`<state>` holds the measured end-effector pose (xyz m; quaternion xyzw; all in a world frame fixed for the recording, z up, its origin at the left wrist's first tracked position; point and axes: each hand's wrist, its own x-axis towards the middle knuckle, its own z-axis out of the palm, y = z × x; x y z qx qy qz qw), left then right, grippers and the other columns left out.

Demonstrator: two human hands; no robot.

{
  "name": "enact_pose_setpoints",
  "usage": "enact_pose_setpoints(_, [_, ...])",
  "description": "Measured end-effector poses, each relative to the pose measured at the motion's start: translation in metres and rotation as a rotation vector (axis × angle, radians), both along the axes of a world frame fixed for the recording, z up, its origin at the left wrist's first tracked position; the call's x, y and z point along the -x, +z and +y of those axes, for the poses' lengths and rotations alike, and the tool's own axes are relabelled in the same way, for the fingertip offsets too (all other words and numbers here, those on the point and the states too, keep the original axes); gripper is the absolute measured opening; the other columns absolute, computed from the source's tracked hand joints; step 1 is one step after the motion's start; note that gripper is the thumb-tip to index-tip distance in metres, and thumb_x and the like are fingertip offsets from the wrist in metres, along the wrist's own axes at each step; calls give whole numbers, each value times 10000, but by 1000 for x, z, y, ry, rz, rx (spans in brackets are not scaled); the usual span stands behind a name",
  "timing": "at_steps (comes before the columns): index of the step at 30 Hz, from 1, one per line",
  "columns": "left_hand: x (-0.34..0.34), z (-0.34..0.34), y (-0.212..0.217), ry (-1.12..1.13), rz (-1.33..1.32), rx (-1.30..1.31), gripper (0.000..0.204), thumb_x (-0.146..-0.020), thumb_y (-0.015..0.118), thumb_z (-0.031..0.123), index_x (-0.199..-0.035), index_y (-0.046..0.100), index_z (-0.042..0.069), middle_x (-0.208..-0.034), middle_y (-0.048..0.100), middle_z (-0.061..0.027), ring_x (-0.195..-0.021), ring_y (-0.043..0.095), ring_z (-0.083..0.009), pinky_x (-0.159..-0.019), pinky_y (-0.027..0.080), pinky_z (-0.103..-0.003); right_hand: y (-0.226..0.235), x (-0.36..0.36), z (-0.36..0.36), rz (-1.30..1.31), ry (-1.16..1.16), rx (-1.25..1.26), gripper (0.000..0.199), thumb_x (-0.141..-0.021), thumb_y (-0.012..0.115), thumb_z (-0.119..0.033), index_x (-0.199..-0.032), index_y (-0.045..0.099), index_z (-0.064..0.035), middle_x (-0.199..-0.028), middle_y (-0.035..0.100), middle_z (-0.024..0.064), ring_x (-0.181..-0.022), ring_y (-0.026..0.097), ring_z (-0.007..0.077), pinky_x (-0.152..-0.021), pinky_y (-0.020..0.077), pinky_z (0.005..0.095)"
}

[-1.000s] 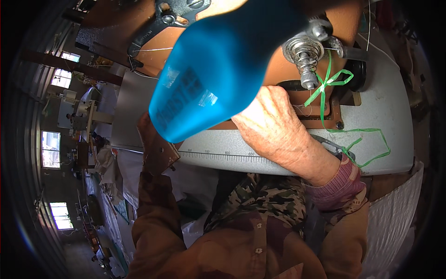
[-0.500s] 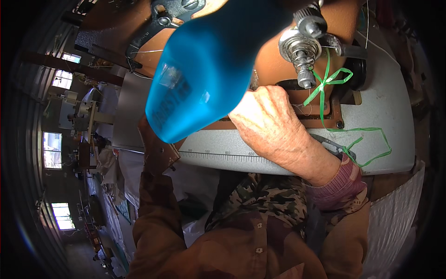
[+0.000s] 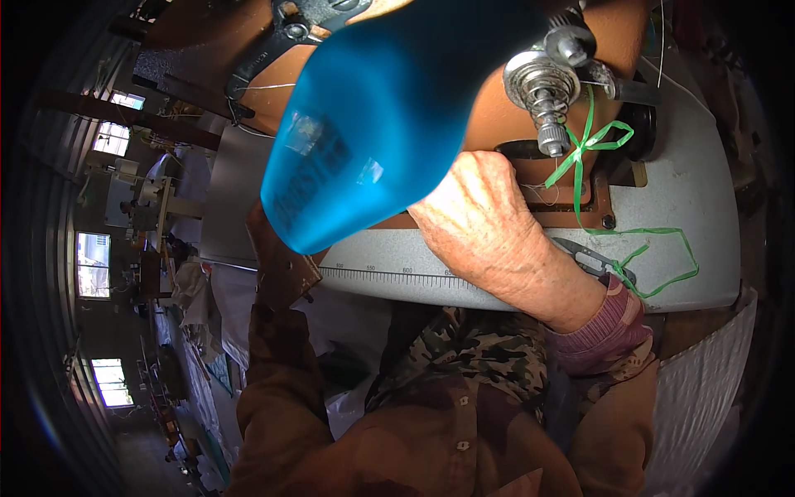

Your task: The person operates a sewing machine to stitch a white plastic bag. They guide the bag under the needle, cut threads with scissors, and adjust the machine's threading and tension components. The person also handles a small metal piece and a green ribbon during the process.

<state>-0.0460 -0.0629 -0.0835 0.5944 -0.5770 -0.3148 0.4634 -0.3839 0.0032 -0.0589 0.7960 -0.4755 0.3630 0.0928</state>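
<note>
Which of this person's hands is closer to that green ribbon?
Right. The right hand is just left of the green ribbon; the left hand is much farther left, below the blurred blue object.

Right grip over brown plate — green ribbon near coiled spring.
</note>
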Motion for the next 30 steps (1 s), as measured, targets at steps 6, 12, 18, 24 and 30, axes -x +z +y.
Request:
enact_pose_setpoints(6, [13,4,6,-1,76,-2,208,-974,566,101,-1083,647,-56,-999,681,-126,-837,678,-210,-730,583,-347,5,1,-5,32,45,-40,75,-720,642,-50,-778,639,-98,-820,568,58,-792,556,227,-686,426,376])
enact_pose_setpoints(12, [27,6,12,49,11,12,180,-979,571,124,-1000,659,-32,-925,682,-99,-779,667,-192,-719,564,-316,11,3,-8,82,-1,159,319,-736,666,-131,-996,697,50,-644,635,26,-627,670,149,-539,501,290])
enact_pose_setpoints(18, [-52,-18,-28,-35,60,67,154,-983,608,149,-974,660,4,-825,653,-47,-695,600,-93,-583,465,-225,14,11,-3,65,23,135,340,-769,651,-121,-1054,688,60,-624,641,26,-601,668,150,-510,494,291])
enact_pose_setpoints(24, [-36,18,26,193,-183,41,154,-976,633,176,-952,674,31,-744,612,21,-605,515,-31,-504,372,-191,23,20,2,114,1,35,352,-798,629,-99,-1099,668,79,-598,644,62,-566,667,171,-489,492,301])
enact_pose_setpoints(30, [39,97,119,-146,-437,264,137,-940,667,117,-1026,694,13,-802,671,-16,-618,555,-53,-536,441,-205,26,20,-1,103,-50,-28,341,-818,610,-75,-1126,654,61,-579,644,87,-546,675,212,-476,499,327])
